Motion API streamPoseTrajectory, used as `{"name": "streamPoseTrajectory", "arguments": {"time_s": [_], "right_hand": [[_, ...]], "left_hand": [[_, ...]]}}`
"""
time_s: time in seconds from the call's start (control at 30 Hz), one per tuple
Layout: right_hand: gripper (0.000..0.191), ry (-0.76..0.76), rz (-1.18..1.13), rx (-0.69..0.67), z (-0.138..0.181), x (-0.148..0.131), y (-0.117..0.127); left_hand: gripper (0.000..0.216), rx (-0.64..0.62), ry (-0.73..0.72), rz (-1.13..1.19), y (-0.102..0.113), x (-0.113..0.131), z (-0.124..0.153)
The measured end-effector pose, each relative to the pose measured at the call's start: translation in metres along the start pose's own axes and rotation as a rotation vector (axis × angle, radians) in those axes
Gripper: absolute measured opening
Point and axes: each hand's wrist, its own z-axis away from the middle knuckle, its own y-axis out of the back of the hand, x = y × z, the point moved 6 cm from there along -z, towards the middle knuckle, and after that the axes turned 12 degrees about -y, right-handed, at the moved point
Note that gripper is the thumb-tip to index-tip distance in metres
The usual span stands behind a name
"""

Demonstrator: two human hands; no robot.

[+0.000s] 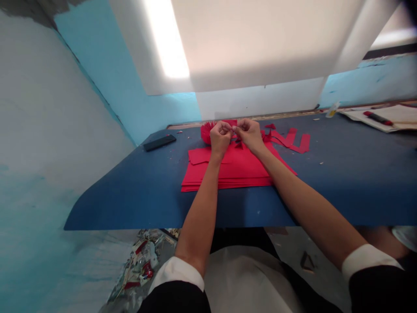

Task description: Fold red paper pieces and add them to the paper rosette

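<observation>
Both hands meet above a stack of red paper (241,167), fingers pinched close together. My left hand (220,135) and my right hand (249,134) are closed on a small red paper piece (233,129) between their fingertips, mostly hidden by the fingers. Just behind my left hand stands a round, pleated red paper form (206,132) with a spiky rim. Small folded red paper pieces (267,136) lie by my right hand. On the stack's left side rests a smaller red sheet (198,155).
Red paper strips (303,143) lie to the right on the blue table (345,174). A black phone-like object (159,142) is at the left. Farther right are a small bottle (332,109), papers (361,116) and a red-and-black marker (378,118). Scraps litter the floor (143,261).
</observation>
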Motion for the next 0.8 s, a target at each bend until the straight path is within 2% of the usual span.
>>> {"name": "streamPoseTrajectory", "arguments": {"time_s": [0.27, 0.5, 0.8], "right_hand": [[0.033, 0.063, 0.135, 0.026, 0.003, -0.008, 0.002], [0.026, 0.083, 0.227, 0.075, 0.007, -0.014, 0.004], [0.034, 0.072, 0.287, 0.071, 0.008, -0.014, 0.001]], "left_hand": [[0.036, 0.006, -0.145, -0.128, -0.001, 0.009, 0.002], [0.037, 0.0, -0.118, -0.149, -0.002, 0.006, 0.001], [0.037, 0.009, -0.117, -0.202, 0.0, 0.005, 0.003]]}}
